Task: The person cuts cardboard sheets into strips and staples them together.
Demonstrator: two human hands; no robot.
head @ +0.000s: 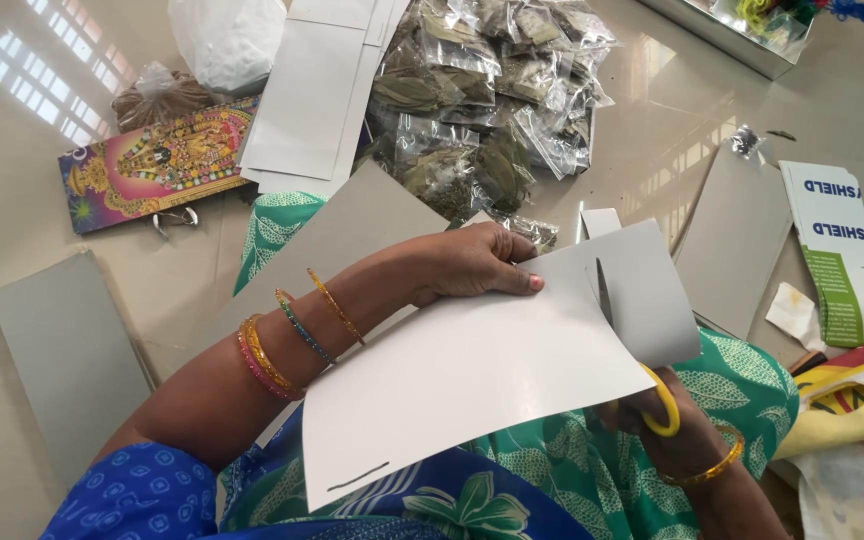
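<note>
**A:** So what's she got in her hands right now?

**B:** The left hand (pixel 472 262) is pinching the top edge of a white card sheet (pixel 472 375), thumb on top and fingers tucked underneath, so that grip is closed on the sheet. The right hand (pixel 667 420) sits below the sheet's right side with its fingers through the yellow handles of a pair of scissors (pixel 642 370), closed around them. The blade pokes up through a cut running in from the sheet's far edge, and a grey flap of card stands to the right of that cut.

**A:** Where's the sheet itself?

**B:** Held up over her lap, above the green patterned cloth (pixel 742 385), not lying on the floor. Tilted a bit, with its lower left corner near her blue sleeve (pixel 137 490). There's a short dark mark near that corner.

**A:** And around her?

**B:** Bangles (pixel 277 350) on the left forearm and a gold one on the right wrist. Just past her left hand there's a heap of clear packets of dried leaves (pixel 482 100). Grey card pieces (pixel 67 350) lie on the shiny floor (pixel 672 120) at the left edge, more at the top, and one more (pixel 732 240) at the right. A colourful picture card (pixel 157 160) lies toward the top left corner, with a white plastic bag (pixel 227 40) behind it. A folded white-and-green leaflet (pixel 837 250) lies near the right edge.
</note>
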